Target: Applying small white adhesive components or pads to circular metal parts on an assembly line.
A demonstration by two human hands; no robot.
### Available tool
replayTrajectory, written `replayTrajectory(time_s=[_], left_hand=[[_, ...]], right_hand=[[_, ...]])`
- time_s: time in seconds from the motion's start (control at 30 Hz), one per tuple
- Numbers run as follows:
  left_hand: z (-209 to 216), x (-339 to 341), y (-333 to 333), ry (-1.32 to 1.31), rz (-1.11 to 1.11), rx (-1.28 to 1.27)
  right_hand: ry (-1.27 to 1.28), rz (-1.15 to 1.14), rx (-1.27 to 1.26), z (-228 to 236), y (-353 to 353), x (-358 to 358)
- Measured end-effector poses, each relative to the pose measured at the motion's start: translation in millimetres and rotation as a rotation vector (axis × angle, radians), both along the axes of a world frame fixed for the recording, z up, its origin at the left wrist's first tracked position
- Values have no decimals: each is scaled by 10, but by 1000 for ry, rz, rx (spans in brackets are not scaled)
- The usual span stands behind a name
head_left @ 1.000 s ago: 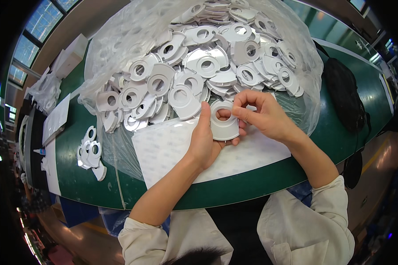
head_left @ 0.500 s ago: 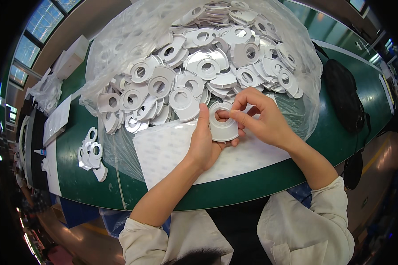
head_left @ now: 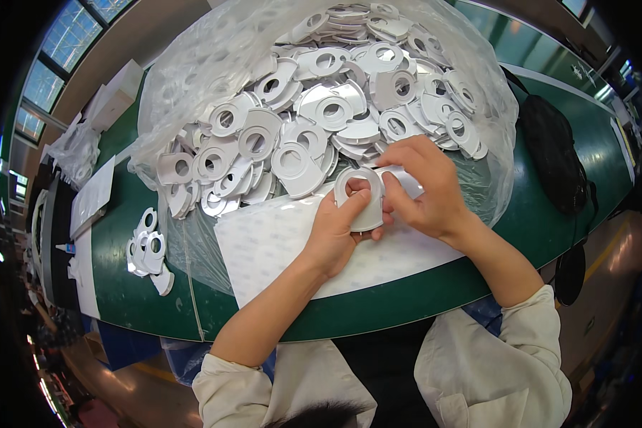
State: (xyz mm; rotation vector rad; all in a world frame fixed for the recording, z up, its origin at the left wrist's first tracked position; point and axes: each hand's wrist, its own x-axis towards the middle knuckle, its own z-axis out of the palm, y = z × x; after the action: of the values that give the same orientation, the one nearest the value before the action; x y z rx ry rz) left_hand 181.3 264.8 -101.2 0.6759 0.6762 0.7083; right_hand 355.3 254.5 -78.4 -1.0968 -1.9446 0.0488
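Observation:
My left hand [head_left: 333, 232] is closed on a flat white plastic part [head_left: 366, 215], which has a large round hole with a raised ring at its far end and a curved near edge. The left thumb lies over the part's face beside the hole, with the other fingers underneath. At the part's right edge, my right hand [head_left: 431, 189] has its thumb and forefinger bent toward each other. A pale, glossy patch shows between those fingers; whether it is a held piece or the sheet behind cannot be made out.
Beyond my hands, a heap of similar white parts [head_left: 333, 113] fills a clear plastic bag [head_left: 185, 78]. A white sheet [head_left: 264, 246] lies under my hands on the green table [head_left: 378, 314]. Several parts [head_left: 148, 246] form a small pile at left; a black bag [head_left: 551, 153] is at right.
My left thumb has moved from the part's left side onto its face. My right thumb and forefinger have moved off the ring, slightly rightward. The part has tilted a little.

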Motion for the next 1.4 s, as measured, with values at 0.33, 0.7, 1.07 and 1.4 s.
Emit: replayTrajectory(time_s=[0.33,0.7,1.07,1.4], left_hand=[[55,38,-37,137,-89,142],[43,61,-38,73,-168,171],[46,17,-11,-6,-175,77],[197,-169,56,-48,-137,13]], right_hand=[[436,-32,-663,62,-2,11],[318,-191,-650,69,-54,-41],[83,53,-657,198,-40,127],[327,44,-705,170,12,34]])
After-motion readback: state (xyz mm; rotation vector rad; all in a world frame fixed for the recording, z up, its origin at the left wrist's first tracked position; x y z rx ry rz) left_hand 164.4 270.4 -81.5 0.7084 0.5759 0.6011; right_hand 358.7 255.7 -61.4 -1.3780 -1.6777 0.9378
